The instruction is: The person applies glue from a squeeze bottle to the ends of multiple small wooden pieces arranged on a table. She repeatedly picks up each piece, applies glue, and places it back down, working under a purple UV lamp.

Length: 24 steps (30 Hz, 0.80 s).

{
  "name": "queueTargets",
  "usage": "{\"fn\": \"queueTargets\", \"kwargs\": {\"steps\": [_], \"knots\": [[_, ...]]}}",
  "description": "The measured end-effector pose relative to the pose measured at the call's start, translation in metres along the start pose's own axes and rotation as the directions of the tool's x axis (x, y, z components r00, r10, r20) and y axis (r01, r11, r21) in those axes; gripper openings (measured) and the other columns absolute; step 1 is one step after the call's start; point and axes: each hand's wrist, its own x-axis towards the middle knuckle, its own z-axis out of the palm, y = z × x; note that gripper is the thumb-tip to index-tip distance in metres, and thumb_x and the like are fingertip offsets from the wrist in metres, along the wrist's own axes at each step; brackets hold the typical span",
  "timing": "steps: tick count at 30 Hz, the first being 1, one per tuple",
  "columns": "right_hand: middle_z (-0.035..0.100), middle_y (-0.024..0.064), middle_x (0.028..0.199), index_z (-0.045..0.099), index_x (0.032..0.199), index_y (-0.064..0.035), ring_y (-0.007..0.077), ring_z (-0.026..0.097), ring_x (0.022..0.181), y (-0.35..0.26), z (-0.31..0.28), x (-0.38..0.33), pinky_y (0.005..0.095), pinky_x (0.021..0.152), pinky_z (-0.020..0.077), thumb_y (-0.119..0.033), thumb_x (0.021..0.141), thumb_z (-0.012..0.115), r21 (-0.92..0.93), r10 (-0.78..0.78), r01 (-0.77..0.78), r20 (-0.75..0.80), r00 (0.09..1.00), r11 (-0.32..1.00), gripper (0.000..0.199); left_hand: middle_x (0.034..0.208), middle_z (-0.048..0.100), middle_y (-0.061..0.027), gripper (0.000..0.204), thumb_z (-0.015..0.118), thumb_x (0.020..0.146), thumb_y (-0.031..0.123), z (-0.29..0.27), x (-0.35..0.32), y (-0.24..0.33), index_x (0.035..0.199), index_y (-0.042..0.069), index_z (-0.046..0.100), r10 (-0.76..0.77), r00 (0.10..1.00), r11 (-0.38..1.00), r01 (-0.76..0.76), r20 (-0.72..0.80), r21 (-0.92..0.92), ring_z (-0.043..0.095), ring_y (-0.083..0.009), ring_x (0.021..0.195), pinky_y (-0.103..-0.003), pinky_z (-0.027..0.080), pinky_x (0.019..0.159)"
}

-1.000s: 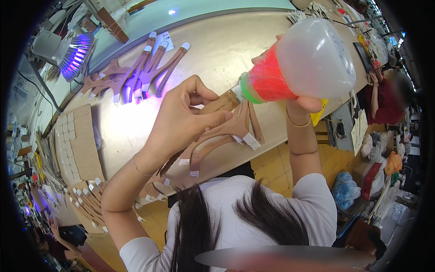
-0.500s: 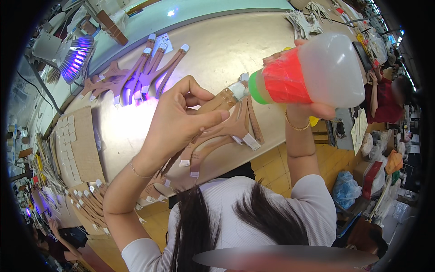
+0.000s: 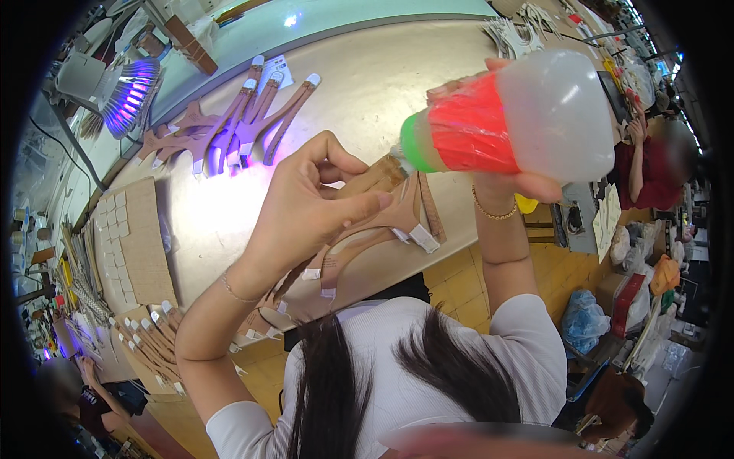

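My left hand (image 3: 310, 195) pinches a brown strap (image 3: 376, 179) between thumb and fingers, its end pointing to the upper right. My right hand (image 3: 527, 183) is wrapped round a translucent plastic squeeze bottle (image 3: 562, 115) with a red band and a green cap (image 3: 417, 144). The bottle lies nearly sideways, and its tip meets the end of the strap, hiding part of it. Below, on the table edge, rests a brown forked strap piece (image 3: 382, 219) with white ends. More brown forked straps (image 3: 264, 126) with white tips are piled farther left.
A lamp glowing purple (image 3: 131, 98) stands at the far left of the table (image 3: 375, 84). Cardboard with small pale squares (image 3: 134, 245) lies left, above a row of brown straps (image 3: 149, 344). White strips (image 3: 516, 38) sit at the back right. Other people are at both sides.
The bottle has moved left and slightly down, so its green cap now overlaps the strap end. The white strap tip seen before is now mostly covered. My left hand has barely moved.
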Motion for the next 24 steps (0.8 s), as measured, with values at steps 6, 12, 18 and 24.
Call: {"fn": "queueTargets", "kwargs": {"steps": [6,12,18,24], "knots": [[0.053,0.0192,0.127,0.029,0.139,0.0041,0.0312,0.060,0.108,-0.002,0.014,0.007,0.0521,0.096,0.0488,-0.089,0.055,0.052,0.222,0.016,0.027,-0.193,0.981,0.975,0.127,0.086,0.065,-0.0097,0.037,0.079,0.072,0.002,-0.006,-0.021,0.012,0.091,0.003,0.048,-0.072,0.997,0.996,0.072,-0.001,-0.051,0.062,-0.0084,0.071,-0.019,0.048,0.056],[0.051,0.0190,0.130,0.024,0.142,-0.0043,0.0315,0.058,0.111,-0.011,0.008,0.022,0.0574,0.091,0.0514,-0.090,0.065,0.038,-0.230,0.054,-0.165,-0.425,0.904,0.959,0.116,0.085,0.064,-0.0086,0.045,0.082,0.065,0.003,-0.054,-0.107,0.022,0.094,0.007,0.048,0.023,0.941,0.937,-0.138,-0.337,-0.322,0.059,-0.0086,0.060,-0.018,0.043,0.046],[0.062,0.0173,0.107,0.043,0.130,0.0044,0.0320,0.066,0.091,0.000,0.011,0.026,0.0467,0.084,0.0549,-0.096,0.060,0.034,-0.204,0.094,-0.230,-0.517,0.851,0.952,0.122,0.079,0.050,0.0000,0.033,0.056,0.095,0.021,-0.144,-0.163,0.039,0.119,0.001,0.047,0.509,0.648,0.819,-0.567,-0.566,0.087,0.034,0.0003,0.039,-0.015,0.027,0.036],[0.056,0.0173,0.122,0.035,0.137,-0.0039,0.0306,0.064,0.100,0.000,0.008,0.014,0.0515,0.083,0.0567,-0.090,0.066,0.042,-0.108,0.169,-0.236,-0.428,0.888,0.966,0.112,0.085,0.068,-0.0074,0.035,0.076,0.080,0.021,-0.267,-0.069,0.054,0.103,0.001,0.059,0.650,0.516,0.742,-0.275,-0.558,0.612,0.042,-0.0017,0.052,-0.018,0.028,0.043]]}}
